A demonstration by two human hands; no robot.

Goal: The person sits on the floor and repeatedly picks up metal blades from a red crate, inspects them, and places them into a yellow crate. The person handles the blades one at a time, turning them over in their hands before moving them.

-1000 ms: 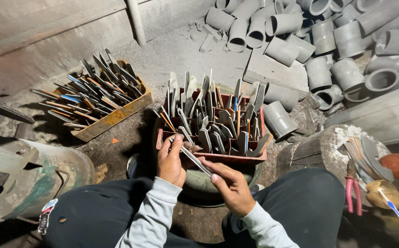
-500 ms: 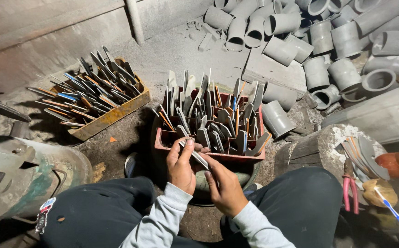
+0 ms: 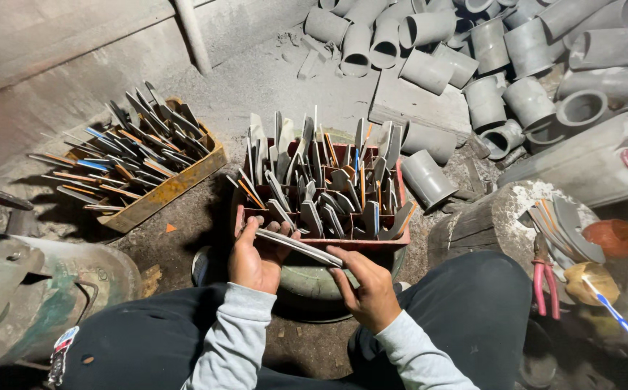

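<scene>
My left hand [image 3: 254, 254] and my right hand [image 3: 369, 289] hold the two ends of a long flat metal blade [image 3: 301, 247], level in front of me. The left fingers curl around its left end, the right fingers pinch its right end. Just beyond the blade stands a red crate [image 3: 371, 243] packed with several upright blades and tool blanks. The crate rests on a round green-grey drum [image 3: 314, 283] between my knees.
A yellow crate [image 3: 162, 193] full of blades sits at the left. Grey pipe sections [image 3: 487, 58] are piled at the back right. A stump [image 3: 501, 217] at the right carries pink-handled pliers [image 3: 543, 280] and metal pieces. A machine body [image 3: 46, 289] fills the lower left.
My hands have shifted slightly right and closer together along the blade, which has turned from slanted to nearly level. The view has drifted a little.
</scene>
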